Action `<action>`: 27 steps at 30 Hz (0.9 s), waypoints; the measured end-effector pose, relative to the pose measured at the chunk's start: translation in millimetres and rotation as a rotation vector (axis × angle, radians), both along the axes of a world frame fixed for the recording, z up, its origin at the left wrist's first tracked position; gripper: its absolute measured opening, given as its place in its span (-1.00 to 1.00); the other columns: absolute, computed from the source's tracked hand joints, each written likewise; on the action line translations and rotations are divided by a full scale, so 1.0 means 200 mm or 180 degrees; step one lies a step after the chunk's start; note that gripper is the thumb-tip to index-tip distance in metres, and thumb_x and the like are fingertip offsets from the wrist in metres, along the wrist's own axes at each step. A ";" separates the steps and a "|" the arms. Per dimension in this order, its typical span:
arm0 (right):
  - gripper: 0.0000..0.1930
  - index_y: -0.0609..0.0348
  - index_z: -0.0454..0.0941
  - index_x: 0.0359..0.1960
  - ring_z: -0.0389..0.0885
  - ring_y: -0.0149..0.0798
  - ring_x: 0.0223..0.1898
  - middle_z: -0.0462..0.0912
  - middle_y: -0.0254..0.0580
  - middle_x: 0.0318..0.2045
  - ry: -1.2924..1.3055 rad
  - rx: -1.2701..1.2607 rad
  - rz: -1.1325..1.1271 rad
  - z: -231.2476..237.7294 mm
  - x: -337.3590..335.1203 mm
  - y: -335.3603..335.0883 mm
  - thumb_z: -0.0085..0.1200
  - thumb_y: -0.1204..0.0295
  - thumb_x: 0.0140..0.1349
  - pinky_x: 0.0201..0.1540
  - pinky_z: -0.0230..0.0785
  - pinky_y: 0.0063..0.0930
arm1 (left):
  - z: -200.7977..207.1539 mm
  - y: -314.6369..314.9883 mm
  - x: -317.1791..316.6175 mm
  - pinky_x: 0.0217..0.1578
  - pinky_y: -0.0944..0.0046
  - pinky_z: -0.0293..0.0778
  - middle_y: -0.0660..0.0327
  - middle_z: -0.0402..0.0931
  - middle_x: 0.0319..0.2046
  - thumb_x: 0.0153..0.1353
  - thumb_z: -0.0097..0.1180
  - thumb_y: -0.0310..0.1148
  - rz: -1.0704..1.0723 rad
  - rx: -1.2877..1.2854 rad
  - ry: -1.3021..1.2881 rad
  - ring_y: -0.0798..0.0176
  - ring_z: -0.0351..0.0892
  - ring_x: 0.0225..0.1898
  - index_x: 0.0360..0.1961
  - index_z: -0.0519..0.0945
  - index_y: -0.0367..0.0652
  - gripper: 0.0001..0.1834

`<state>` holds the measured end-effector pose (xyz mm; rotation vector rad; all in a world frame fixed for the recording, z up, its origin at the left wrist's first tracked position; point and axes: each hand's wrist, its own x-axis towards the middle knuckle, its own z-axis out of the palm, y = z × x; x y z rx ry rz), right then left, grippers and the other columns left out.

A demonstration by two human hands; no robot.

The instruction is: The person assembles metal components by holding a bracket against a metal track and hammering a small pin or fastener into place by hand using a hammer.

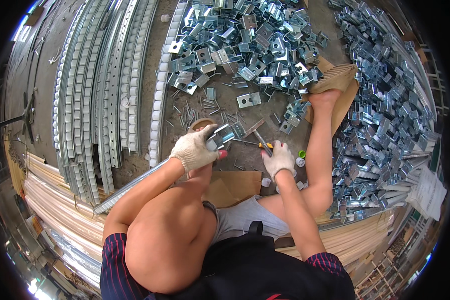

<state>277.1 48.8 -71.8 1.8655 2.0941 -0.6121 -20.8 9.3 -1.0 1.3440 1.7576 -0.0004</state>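
Observation:
My left hand (194, 149), in a white knit glove with dark and reddish fingertips, is closed around a shiny metal bracket (222, 136). A hammer (259, 134) is in my gloved right hand (279, 159), gripped by its dark handle, its head toward the bracket and low over the floor. Beside that handle shows a yellow-orange grip (266, 145) with a thin rod; whether my fingers touch it cannot be seen. A roller track (130, 190) runs behind my left forearm, and its far end is hidden there.
Loose brackets (255, 45) are heaped ahead, with a larger pile (380, 115) at the right. Roller tracks (100, 80) lie side by side at the left. Pins (187, 116) are scattered on the floor. A green cap (301, 154) and cardboard (235, 186) lie near my legs.

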 end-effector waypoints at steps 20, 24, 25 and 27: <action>-0.37 -0.36 0.46 0.53 0.38 -0.58 -0.53 0.73 -0.41 -0.31 0.3373 -0.1022 -0.1297 0.37 0.04 -0.07 0.04 0.58 0.50 -0.47 0.32 -0.60 | -0.06 -0.08 -0.04 0.01 -0.16 0.66 -0.14 0.75 -0.14 0.04 0.49 -0.12 0.0273 0.0569 -0.0333 -0.29 0.75 -0.07 0.25 0.50 -0.04 -0.26; -0.40 -0.13 0.47 0.52 0.56 -0.51 -0.45 0.80 -0.17 -0.20 0.3225 -0.0445 -0.0950 0.32 0.01 -0.10 0.07 0.54 0.46 -0.34 0.46 -0.53 | -0.05 -0.06 -0.06 0.01 -0.13 0.68 -0.12 0.75 -0.12 0.01 0.54 -0.09 0.0161 0.0666 -0.0411 -0.29 0.75 -0.05 0.25 0.46 -0.05 -0.21; -0.39 -0.06 0.47 0.52 0.69 -0.46 -0.37 0.84 -0.02 -0.14 0.2865 0.0081 0.0243 0.29 -0.01 -0.14 0.08 0.55 0.42 -0.25 0.55 -0.48 | -0.08 -0.05 -0.06 0.02 -0.13 0.67 -0.14 0.73 -0.08 -0.01 0.55 -0.08 0.0144 0.0751 -0.0371 -0.30 0.75 -0.04 0.21 0.47 -0.07 -0.22; -0.33 -0.06 0.43 0.54 0.80 -0.40 -0.06 0.80 0.22 0.01 0.2711 -0.1024 -0.0526 0.38 -0.08 -0.25 0.00 0.59 0.35 -0.12 0.57 -0.46 | -0.07 -0.09 -0.06 0.02 -0.14 0.67 -0.15 0.72 -0.04 -0.03 0.56 -0.06 0.0204 0.0670 -0.0456 -0.30 0.75 -0.03 0.20 0.48 -0.10 -0.21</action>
